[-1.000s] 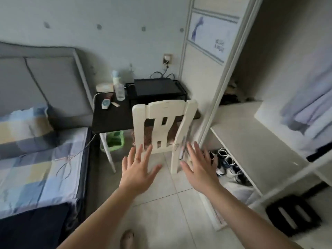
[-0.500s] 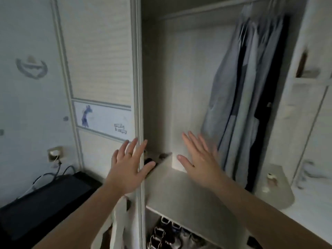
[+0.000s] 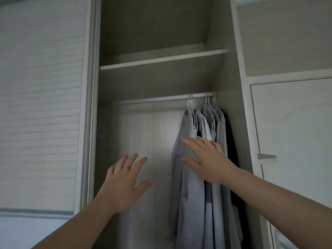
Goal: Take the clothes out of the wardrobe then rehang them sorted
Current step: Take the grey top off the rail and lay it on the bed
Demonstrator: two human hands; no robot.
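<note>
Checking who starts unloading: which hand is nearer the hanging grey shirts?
Right. The right hand overlaps the grey shirts; the left hand is apart, lower, to their left.

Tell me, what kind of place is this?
An open wardrobe, probably in a bedroom: grey shirts hang on white hangers from a rail, with a shelf above.

The wardrobe (image 3: pixel 158 83) stands open. Pale grey-blue shirts (image 3: pixel 190 194) hang straight on white hangers (image 3: pixel 191 102), bunched at the three o'clock end of the rail (image 3: pixel 152 100), dark garment (image 3: pixel 231 141) rightmost.
</note>
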